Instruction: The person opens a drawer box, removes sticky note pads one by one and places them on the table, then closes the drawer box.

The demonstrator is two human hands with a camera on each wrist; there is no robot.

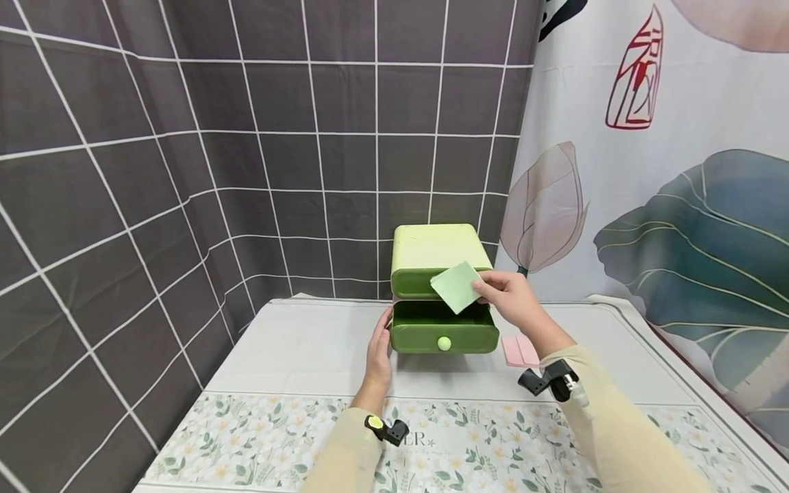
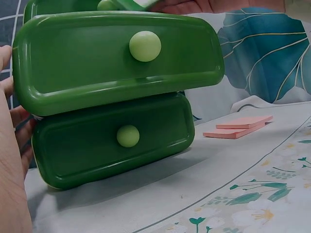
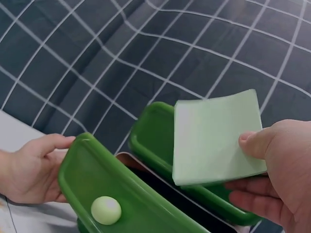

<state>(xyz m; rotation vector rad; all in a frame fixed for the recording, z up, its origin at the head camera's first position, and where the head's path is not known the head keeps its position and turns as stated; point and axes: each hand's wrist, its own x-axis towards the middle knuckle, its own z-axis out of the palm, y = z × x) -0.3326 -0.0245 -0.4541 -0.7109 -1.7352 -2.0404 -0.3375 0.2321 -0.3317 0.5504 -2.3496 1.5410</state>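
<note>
A green drawer unit [image 1: 436, 243] with a pale top stands at the back of the table. Its middle drawer [image 1: 407, 340] is pulled out, and the round knob [image 2: 145, 46] faces front. Under it the bottom drawer [image 2: 82, 150] is pushed in. My left hand [image 1: 379, 356] rests along the left side of the unit, fingers touching the pulled-out drawer's edge. Between thumb and fingers, my right hand [image 1: 511, 296] pinches a pale green sticky note pad [image 3: 214, 138]. That pad is tilted above the drawer's opening, in front of the top drawer [image 1: 411, 282].
Pink sticky note pads [image 1: 519, 350] lie on the table to the right of the unit. A floral strip [image 1: 468, 445] runs along the table's front. Behind stand a dark gridded cloth [image 1: 345, 164] and a printed curtain [image 1: 678, 171].
</note>
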